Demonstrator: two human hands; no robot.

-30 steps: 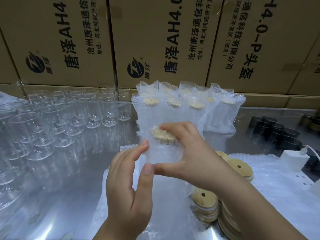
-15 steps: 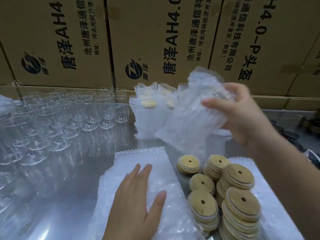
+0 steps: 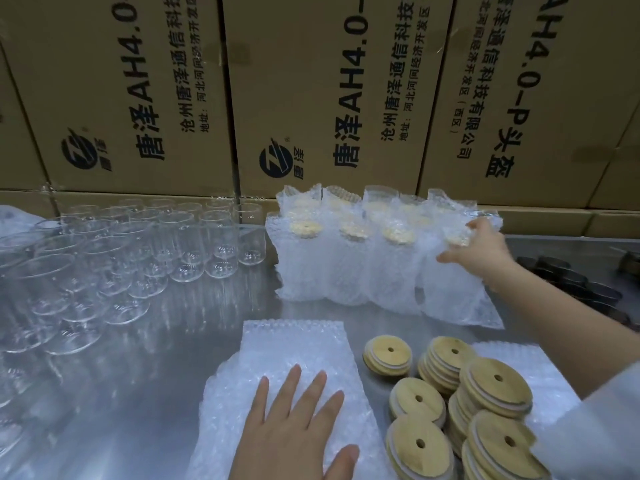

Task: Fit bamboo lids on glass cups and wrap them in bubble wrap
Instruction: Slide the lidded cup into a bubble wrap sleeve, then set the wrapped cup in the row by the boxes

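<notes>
The wrapped cup [image 3: 453, 289], held up in the air half a second ago, has come down onto the bench [image 3: 156, 375] and now stands upright at the right end of the row of wrapped cups [image 3: 346, 258], touching its neighbour. The right hand [image 3: 481, 252] has the cup in its grip at the top, thumb on the near side and fingers over the far edge, with the pale lid showing through the wrap between them. The left hand [image 3: 294, 427] lies flat and released, fingers spread, on the stack of bubble wrap sheets [image 3: 294, 344] in front of the row. Stacks of bamboo lids [image 3: 495, 386] sit in front of the row's right end. Bare glass cups [image 3: 180, 244] stand left of the row. Cardboard boxes [image 3: 311, 81] rise behind it.
</notes>
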